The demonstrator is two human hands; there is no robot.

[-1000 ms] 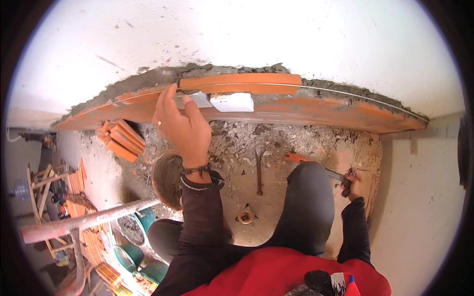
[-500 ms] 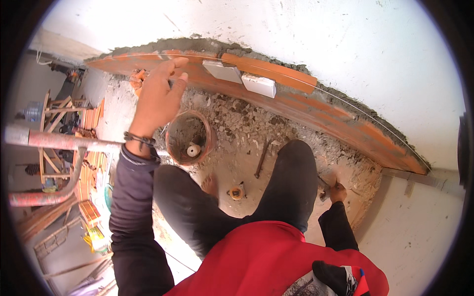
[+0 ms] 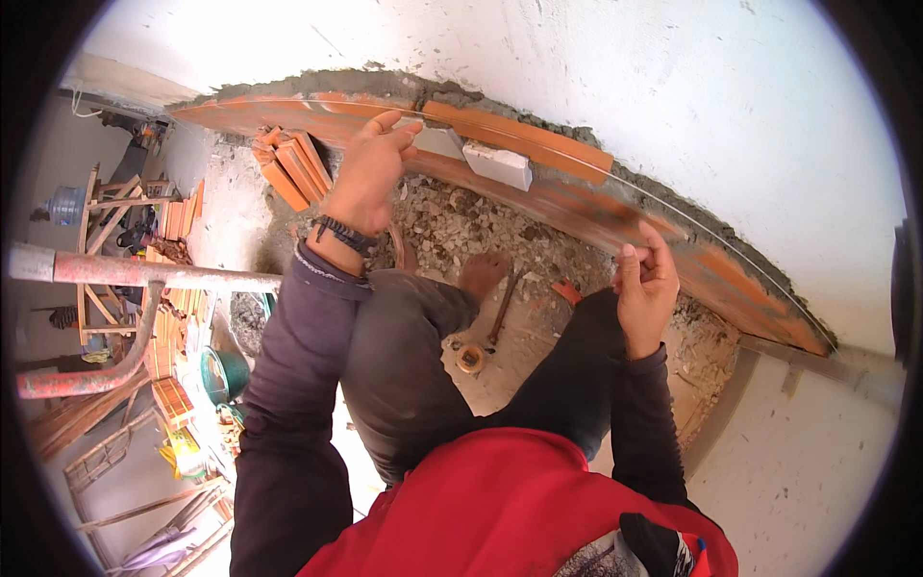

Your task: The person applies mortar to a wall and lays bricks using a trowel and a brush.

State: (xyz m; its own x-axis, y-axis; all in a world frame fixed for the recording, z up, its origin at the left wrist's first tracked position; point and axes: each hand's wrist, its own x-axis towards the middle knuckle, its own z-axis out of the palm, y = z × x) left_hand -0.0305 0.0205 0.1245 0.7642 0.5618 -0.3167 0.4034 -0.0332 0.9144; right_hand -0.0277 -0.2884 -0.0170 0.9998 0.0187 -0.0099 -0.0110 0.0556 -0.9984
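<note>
My left hand [image 3: 367, 183] reaches up with fingers extended to the row of orange tile strips [image 3: 336, 104] along the base of the white wall, holding nothing visible. Its fingertips are near the left white block [image 3: 437, 140]; a second white block [image 3: 498, 165] rests beside it. Both lie against an orange strip [image 3: 519, 135] that sits under a taut white string [image 3: 673, 207]. My right hand [image 3: 646, 293] is raised above my right knee, thumb and forefinger apart, with nothing visible between them. Its other fingers are partly curled.
Several loose orange strips [image 3: 293, 168] are stacked left of my left hand. Broken rubble [image 3: 452, 216] lies below the row. A metal bar [image 3: 502, 308], a round yellowish object [image 3: 470, 358] and a red piece [image 3: 567, 290] lie on the floor. A red-and-white pipe [image 3: 163, 272] crosses at left.
My right hand has risen from the floor at right toward the tile row. My left hand has shifted right. My legs have moved, and the bucket between them is now mostly out of sight.
</note>
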